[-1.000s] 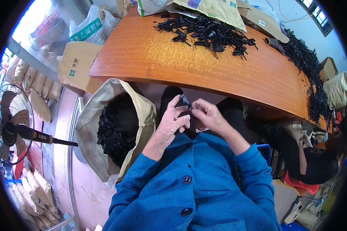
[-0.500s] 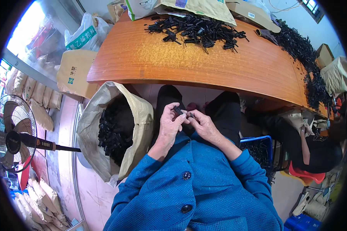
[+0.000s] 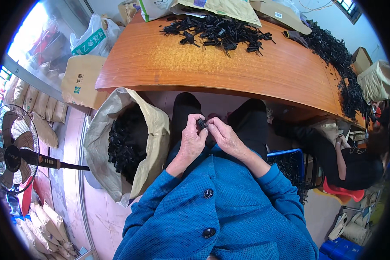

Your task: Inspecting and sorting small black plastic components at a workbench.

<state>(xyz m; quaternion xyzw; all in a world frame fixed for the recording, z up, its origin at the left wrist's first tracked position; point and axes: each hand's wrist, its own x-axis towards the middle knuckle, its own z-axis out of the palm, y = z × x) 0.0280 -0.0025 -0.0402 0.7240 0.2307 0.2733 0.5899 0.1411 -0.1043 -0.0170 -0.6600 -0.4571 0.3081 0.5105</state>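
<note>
Over my lap, a small black plastic part (image 3: 202,124) is pinched between the thumb and fingers of my left hand (image 3: 192,141). My right hand (image 3: 226,138) meets it from the other side, its thumb and fingertips closed at the right end of the part. The fingers hide much of its shape. To the left of my knees stands an open woven sack (image 3: 158,130) with many similar black parts (image 3: 125,147) in it. Ahead, on the wooden table (image 3: 160,65), lies a loose heap of black plastic pieces (image 3: 221,32).
A second black heap (image 3: 333,60) runs along the table's right side. At far left is a standing fan (image 3: 14,158). A blue crate (image 3: 297,158) stands right of my legs, near a seated person in dark clothes (image 3: 359,171). Paper sacks (image 3: 43,223) are stacked at lower left.
My right hand has come closer to my left, its fingertips now against the black part. Before, they were slightly apart, with a small dark piece at the right fingertips. The view has shifted slightly.
</note>
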